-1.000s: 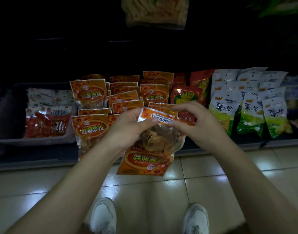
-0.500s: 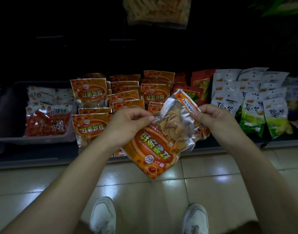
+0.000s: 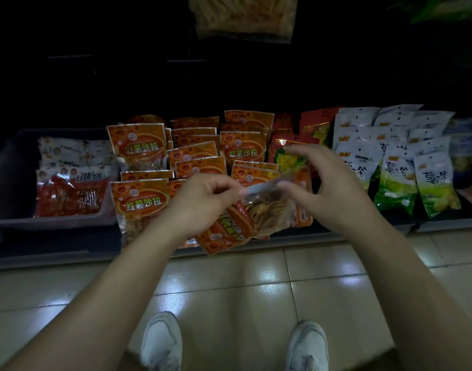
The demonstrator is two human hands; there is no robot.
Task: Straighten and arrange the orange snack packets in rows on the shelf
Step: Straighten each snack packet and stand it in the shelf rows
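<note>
Looks like the mid-straightening step. The person's left hand (image 3: 202, 202) pinches one orange packet (image 3: 256, 215) by its top edge, holding it tilted and upside down just in front of the shelf (image 3: 55, 245). The right hand (image 3: 334, 188) has its fingers spread loose, thumb right beside the packet. Next it probably needs turning upright, then slotting into the orange rows (image 3: 197, 156) behind.

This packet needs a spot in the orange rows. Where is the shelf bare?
Bare shelf edge lies before the grey tray, left of the front orange packet. The orange rows behind overlap tightly. Room under the held packet is hidden by the left hand and right hand.
</note>
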